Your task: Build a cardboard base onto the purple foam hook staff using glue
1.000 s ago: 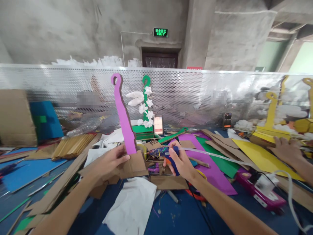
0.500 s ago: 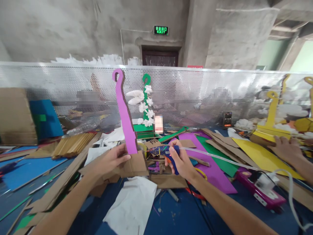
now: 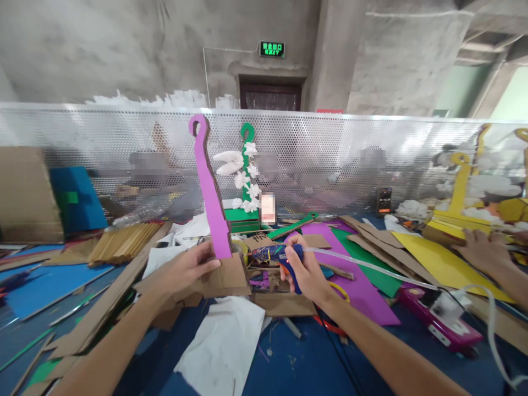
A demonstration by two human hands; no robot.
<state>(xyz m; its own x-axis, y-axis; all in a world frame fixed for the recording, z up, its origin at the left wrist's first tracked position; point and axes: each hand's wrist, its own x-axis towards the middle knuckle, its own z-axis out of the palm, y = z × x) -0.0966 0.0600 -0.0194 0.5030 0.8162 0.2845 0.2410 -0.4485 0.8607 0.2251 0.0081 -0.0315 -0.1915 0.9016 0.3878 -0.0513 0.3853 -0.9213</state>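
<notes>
A tall purple cardboard post [image 3: 210, 190] with a hooked top stands upright on a brown cardboard base [image 3: 225, 278] at the table's middle. My left hand [image 3: 185, 269] is closed on the base and presses against the foot of the post. My right hand [image 3: 303, 269] is wrapped round a blue hot-glue gun [image 3: 274, 255], its nozzle pointing left at the post's foot. A clear glue stick [image 3: 363, 265] juts out of the gun's back to the right.
A green post with white flowers [image 3: 246, 176] stands behind. Coloured sheets and cardboard scraps [image 3: 363, 258] litter the blue table [image 3: 305, 363]. A pink power strip [image 3: 441, 324] lies right. Another person's hand [image 3: 482, 250] rests by a yellow model [image 3: 457, 198]. A perforated metal screen [image 3: 330, 159] runs across the back.
Hardly anything has moved: both hands keep their hold, and the view has shifted slightly.
</notes>
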